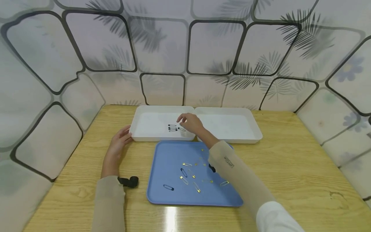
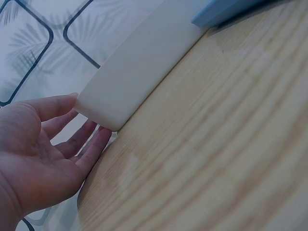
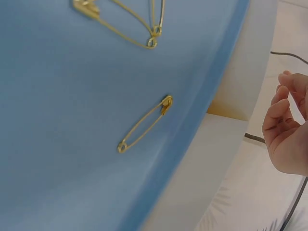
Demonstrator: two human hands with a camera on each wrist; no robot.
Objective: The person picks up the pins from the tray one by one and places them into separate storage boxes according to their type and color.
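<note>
Right hand [image 1: 190,123] over the white tray [image 1: 150,120], thumb and fingers loosely bent, a gap between the tips, nothing visible in them: the grip looks released. Just below those tips lies 1 black safety pin [image 1: 181,129], with a bunch of dark pins [image 1: 172,128] beside it, on the side toward the left hand [image 1: 117,141]. That left hand rests its fingers against the tray's outer end, no pin showing there.

And here's the danger: the bunched pins sit so close that a careless brush of the fingertips could scatter or hook them. Push too hard on that end and the white tray could shove into the other white tray [image 1: 226,124], just right of the grip. The join runs close by the hand too, so a pin let go too far right might drop into it.

Back from the grip, toward the body, the blue tray [image 1: 165,161] lies partly under the right sleeve [image 1: 232,170], gold pins [image 1: 196,187] strewn across it, 2 dark ones [image 1: 184,172] among them. A low cuff could drag or snag those. Where gold pins meet, thin wire could tangle, and 1 pinch might lift 2!
</note>
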